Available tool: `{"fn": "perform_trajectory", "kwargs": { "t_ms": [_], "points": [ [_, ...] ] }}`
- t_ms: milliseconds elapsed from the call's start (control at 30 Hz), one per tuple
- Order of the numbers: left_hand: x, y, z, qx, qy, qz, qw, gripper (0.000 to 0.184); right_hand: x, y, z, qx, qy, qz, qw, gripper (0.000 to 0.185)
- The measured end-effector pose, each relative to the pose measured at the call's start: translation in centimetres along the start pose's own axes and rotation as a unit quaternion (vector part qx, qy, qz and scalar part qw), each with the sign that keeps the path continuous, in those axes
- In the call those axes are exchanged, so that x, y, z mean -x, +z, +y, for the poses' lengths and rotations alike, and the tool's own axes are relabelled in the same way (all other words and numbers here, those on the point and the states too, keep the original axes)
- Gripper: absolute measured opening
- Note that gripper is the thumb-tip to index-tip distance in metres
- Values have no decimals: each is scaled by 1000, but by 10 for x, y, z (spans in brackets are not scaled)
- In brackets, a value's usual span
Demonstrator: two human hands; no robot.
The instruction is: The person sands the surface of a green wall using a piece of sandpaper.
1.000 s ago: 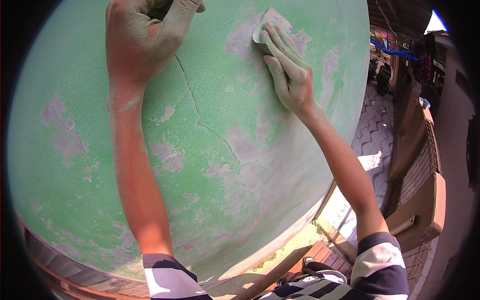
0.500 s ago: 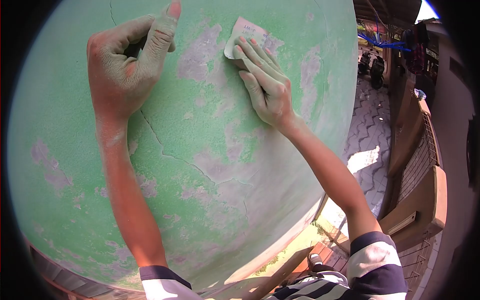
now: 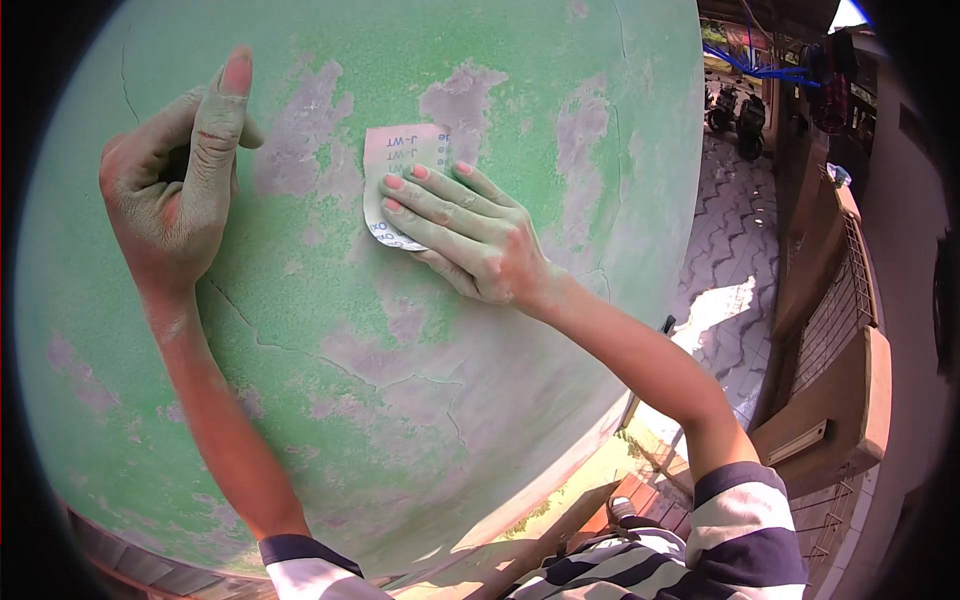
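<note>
A sheet of sandpaper (image 3: 405, 150), its pale printed back facing me, lies against the green wall (image 3: 330, 260), whose paint is worn to grey in patches. My right hand (image 3: 470, 235) presses flat over the sheet's lower right part, fingers pointing up and left, the lower edge curling near the fingertips. Dust coats both hands. To the left, my left hand (image 3: 180, 180) is raised before the wall with curled fingers and the thumb up; whatever its fingers may enclose is hidden.
On the right are a paved path (image 3: 728, 230), a brown barrier with wire mesh (image 3: 840, 400), parked motorcycles (image 3: 750, 128) and blue straps (image 3: 765, 70). Below, a foot (image 3: 622, 508) stands by reddish boards. Thin cracks run across the wall.
My right hand and the sandpaper have moved left and down across the wall, and more of the sheet shows. My left hand has shifted left in view, still curled. The view has shifted too.
</note>
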State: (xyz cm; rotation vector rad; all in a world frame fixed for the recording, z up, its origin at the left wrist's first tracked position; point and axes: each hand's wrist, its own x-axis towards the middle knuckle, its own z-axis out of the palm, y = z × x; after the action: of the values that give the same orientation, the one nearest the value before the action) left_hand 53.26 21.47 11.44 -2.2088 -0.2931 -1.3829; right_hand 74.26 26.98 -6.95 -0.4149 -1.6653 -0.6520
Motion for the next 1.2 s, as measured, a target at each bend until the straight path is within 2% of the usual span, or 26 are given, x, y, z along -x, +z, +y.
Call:
{"fn": "perform_trajectory", "kwargs": {
  "t_ms": [67,100,167,233,267,333,367,400,433,467,500,533,600,700,767,867,900,967,1033,1133,1200],
  "points": [
    [2,-6,-3,4,36,-10,999,22,-12,-18,36,48,-30,12,998,36],
    [3,-6,-1,8,27,10,1000,20,-12,-23,56,57,2,52,997,35],
    [4,-4,-3,7,23,25,999,18,-12,-44,106,91,92,164,978,34],
    [6,4,3,12,3,18,1000,17,8,-73,163,28,342,210,915,37],
    [6,8,5,19,-14,13,1000,16,12,-76,167,28,344,210,915,37],
    [10,13,11,-5,-3,-19,1000,18,20,-83,176,27,435,265,860,40],
    [9,18,12,-30,13,-49,998,20,23,-75,163,49,399,249,881,41],
    [6,27,14,-28,15,-43,999,20,26,-64,140,74,307,222,923,40],
    [4,39,19,-7,-9,-3,1000,17,28,-54,108,71,239,183,951,41],
    [2,50,23,16,-31,35,999,21,33,-49,77,62,187,111,974,42],
    [0,58,26,19,-29,35,999,21,41,-46,57,40,124,29,991,43],
    [-1,66,27,22,-35,36,999,23,42,-52,64,43,127,31,990,43],
    [2,77,32,23,-45,29,998,26,40,-61,86,86,23,-21,996,44],
    [6,85,35,-6,-41,15,999,30,15,-82,153,120,140,131,974,40],
    [12,90,40,22,-39,24,999,32,4,-101,190,65,314,193,927,40],
    [22,100,42,-21,-24,-7,999,32,3,-79,179,115,278,238,924,40],
    [23,104,46,-35,-31,-15,999,31,3,-69,156,98,230,219,943,40],
    [28,116,49,-46,-40,2,998,30,11,-57,92,45,126,88,987,38],
    [38,128,54,-52,-48,10,997,30,29,-49,78,8,27,-5,1000,39],
    [51,139,60,-75,-42,24,996,30,10,-76,130,74,18,34,996,40],
    [61,139,63,-86,-28,-9,996,31,-4,-91,187,107,83,147,980,39]
  ]
}}
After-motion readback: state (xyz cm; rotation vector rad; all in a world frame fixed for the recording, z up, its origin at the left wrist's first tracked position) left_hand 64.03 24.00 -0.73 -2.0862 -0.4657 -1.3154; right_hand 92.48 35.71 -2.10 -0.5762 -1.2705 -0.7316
